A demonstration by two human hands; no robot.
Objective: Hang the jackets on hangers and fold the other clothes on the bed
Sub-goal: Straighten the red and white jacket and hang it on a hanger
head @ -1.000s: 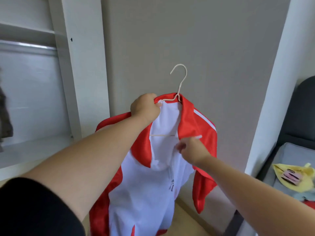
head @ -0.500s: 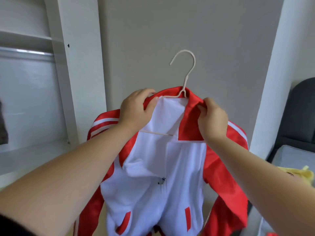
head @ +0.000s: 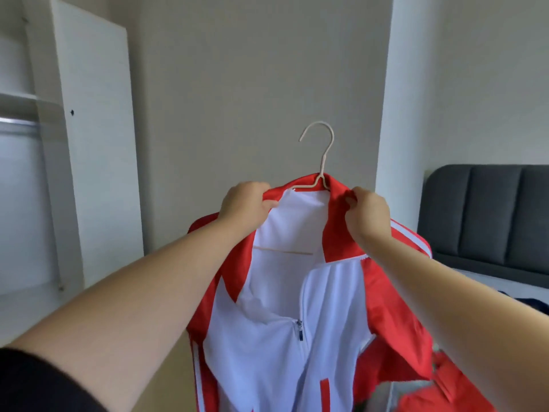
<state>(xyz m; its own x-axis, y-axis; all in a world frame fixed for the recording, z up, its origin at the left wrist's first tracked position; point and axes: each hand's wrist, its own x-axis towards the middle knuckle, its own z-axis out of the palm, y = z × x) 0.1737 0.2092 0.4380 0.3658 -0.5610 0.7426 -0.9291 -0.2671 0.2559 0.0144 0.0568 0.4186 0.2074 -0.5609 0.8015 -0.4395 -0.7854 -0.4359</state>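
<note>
A red and white zip jacket (head: 282,346) hangs in front of me on a thin cream hanger (head: 322,150), whose hook sticks up above the red collar. My left hand (head: 245,205) grips the left side of the collar. My right hand (head: 367,214) pinches the right side of the collar. The hanger's lower bar shows through the open neck. The zip is partly open and the sleeves hang down at both sides.
An open white wardrobe (head: 95,144) with a metal rail (head: 17,123) stands at the left. A grey wall is behind the jacket. The bed with its dark padded headboard (head: 487,215) lies at the right, with a dark garment (head: 531,304) on it.
My right hand rose from the jacket's front to the right collar, and the jacket now sits squarer on the hanger. The view has swung right, so the headboard shows more.
</note>
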